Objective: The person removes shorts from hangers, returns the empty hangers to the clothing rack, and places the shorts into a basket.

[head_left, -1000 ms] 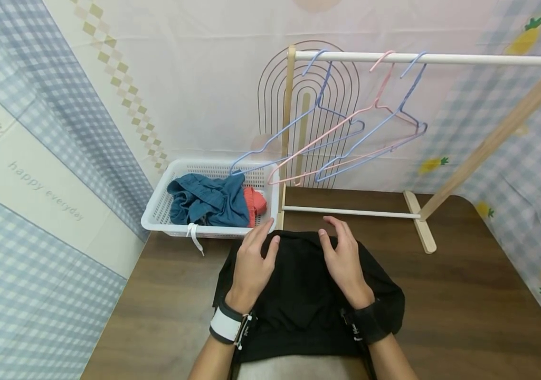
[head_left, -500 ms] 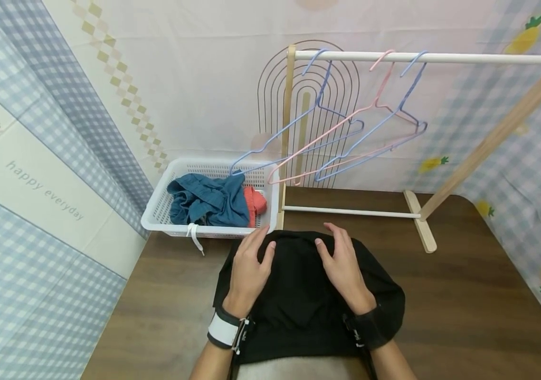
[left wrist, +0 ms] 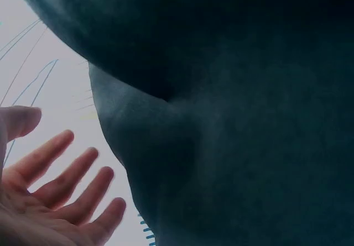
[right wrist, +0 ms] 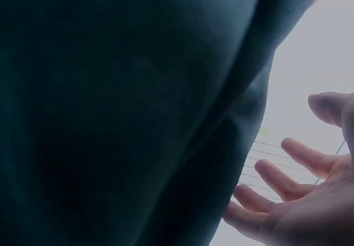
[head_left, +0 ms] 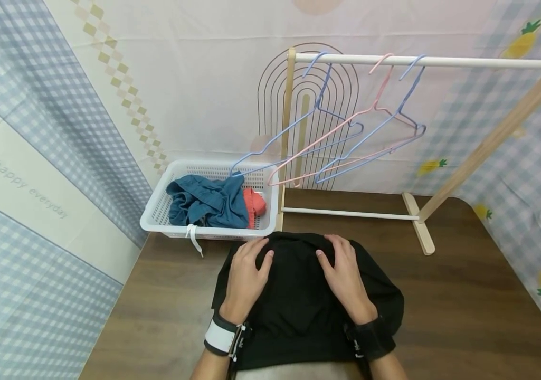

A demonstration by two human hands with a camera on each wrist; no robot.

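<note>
**Black garment: handling properties and hold points**

Lying at the near middle of the wooden table [head_left: 465,311], just near of the white basket [head_left: 156,214]: the black garment [head_left: 299,306], bunched and spreading toward the near edge.

Resting flat on its far left part: the left hand [head_left: 245,277], fingers straight and spread, gripping nothing. In the left wrist view, showing the fingers [left wrist: 66,185] open beside the dark cloth.

Resting flat on its far right part, apart from the other hand: the right hand [head_left: 343,277], fingers likewise extended, clamping nothing.

Judging by the folds: soft, limp and light fabric, not fragile, likely sagging and sliding when lifted at one point only. Recommending a pinch at two spread points along the far edge, beneath the fingertips.

Hanging further right, on the rack rail [head_left: 441,62]: the wire hangers [head_left: 346,137].
</note>
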